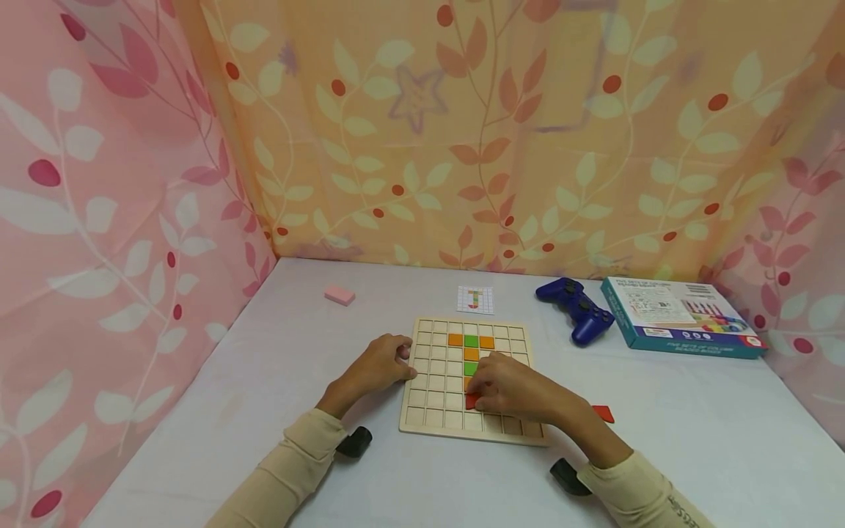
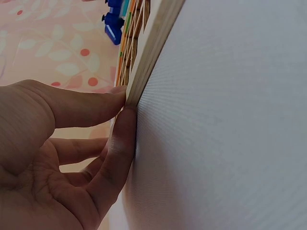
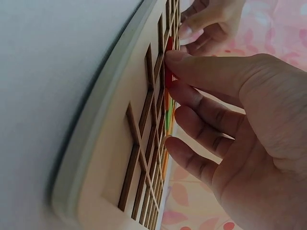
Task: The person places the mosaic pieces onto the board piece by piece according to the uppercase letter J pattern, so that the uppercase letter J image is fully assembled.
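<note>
A wooden grid board point(image 1: 462, 435) lies on the table. My left hand point(image 1: 376, 364) pinches its left edge between thumb and finger; the left wrist view shows the thumb point(image 2: 91, 108) at the rim. Over the board's lower middle, my right hand point(image 1: 511, 385) pinches a red square tile point(image 3: 168, 72) between thumb and fingers. In the head view this red tile point(image 1: 471, 401) is partly covered by the fingers. Above it, orange tiles point(image 1: 471, 354) and green tiles point(image 1: 471, 368) form a column, topped by a row of orange, green and orange.
Another red tile point(image 1: 604, 413) lies right of the board, beside my right forearm. Behind the board is a pattern card point(image 1: 475, 300). A pink block point(image 1: 339, 295) sits back left; a blue game controller point(image 1: 576, 309) and a flat box point(image 1: 683, 317) stand back right.
</note>
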### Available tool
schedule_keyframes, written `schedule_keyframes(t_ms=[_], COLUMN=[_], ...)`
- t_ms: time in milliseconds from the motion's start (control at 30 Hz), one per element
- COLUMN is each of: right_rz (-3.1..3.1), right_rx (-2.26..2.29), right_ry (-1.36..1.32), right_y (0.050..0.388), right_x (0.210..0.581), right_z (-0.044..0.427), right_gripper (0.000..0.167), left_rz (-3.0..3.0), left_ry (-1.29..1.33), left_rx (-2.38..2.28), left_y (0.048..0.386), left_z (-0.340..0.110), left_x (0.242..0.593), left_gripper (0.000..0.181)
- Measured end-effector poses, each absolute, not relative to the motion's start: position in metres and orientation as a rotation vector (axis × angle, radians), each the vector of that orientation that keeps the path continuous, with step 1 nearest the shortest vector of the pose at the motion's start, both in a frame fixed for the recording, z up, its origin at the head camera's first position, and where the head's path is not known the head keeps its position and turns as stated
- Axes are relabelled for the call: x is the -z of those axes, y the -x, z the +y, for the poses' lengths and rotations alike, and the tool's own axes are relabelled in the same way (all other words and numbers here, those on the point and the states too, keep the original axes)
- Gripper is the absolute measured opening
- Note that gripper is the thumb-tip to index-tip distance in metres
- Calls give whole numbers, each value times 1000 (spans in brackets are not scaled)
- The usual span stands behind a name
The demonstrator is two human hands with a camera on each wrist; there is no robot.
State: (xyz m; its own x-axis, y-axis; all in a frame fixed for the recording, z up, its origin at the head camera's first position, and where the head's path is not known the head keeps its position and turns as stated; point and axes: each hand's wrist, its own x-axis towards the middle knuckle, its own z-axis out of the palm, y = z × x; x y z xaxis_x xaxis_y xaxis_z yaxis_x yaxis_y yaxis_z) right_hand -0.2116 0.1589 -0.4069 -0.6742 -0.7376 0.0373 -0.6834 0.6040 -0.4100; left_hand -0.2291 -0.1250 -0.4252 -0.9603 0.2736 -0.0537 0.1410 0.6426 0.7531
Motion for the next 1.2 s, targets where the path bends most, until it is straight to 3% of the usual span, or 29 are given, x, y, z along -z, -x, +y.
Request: schedule_keyframes(t_ms=[500, 1200], right_rz=[2695, 2827], right_rx=[679, 702], right_ry=[1114, 668], right_y=[213, 191], right_x=[406, 396], right_z=[171, 297], right_gripper=[21, 35], left_rz=[2704, 2702], left_ry=[-351, -333], left_rx=[-1209, -1209], left_y=[232, 231], left_z=[-125, -125], left_x=[427, 428], left_gripper=[60, 60])
